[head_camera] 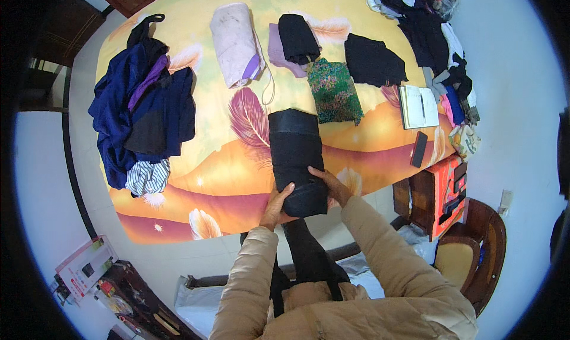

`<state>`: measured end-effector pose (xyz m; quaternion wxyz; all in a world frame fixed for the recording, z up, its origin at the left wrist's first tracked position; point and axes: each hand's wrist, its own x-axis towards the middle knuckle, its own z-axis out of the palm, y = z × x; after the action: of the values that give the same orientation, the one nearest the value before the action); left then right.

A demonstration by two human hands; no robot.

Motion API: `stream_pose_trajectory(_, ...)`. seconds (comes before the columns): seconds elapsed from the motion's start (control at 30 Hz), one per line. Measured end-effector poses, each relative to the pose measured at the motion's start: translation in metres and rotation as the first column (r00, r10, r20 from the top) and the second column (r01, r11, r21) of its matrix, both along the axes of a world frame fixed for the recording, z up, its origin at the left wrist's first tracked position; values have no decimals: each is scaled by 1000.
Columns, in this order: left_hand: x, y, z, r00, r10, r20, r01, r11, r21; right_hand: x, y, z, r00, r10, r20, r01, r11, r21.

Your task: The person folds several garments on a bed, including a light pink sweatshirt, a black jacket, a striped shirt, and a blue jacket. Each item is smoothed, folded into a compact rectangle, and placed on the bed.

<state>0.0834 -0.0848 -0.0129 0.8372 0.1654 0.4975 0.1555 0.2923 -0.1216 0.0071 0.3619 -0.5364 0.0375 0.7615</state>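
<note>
A black folded garment lies lengthwise near the bed's front edge. My left hand grips its lower left side, thumb on top and fingers hidden beneath. At its right side my right hand has the thumb on the cloth, with the other fingers mostly hidden. Just beyond are a green patterned folded cloth, a black rolled garment on a mauve folded cloth, and another black folded garment. A pale pink rolled cloth with a cord lies further left.
Dark blue clothes are heaped at the bed's left, beside a striped cloth. An open notebook and a phone lie at the right. More clothes line the right edge. A wooden chair stands near a bedside cabinet.
</note>
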Motion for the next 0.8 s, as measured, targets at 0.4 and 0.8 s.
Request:
stream_pose_trajectory(0.4, -36, 8, 57, 986, -70, -149, 85, 992, 94, 10, 51, 41, 754, -254, 606, 42, 939, 341)
stream_pose_trajectory(0.8, -86, -11, -46, 990, -29, -139, 50, 988, 148, -67, 81, 4, -61, -136, 989, -992, 122, -44)
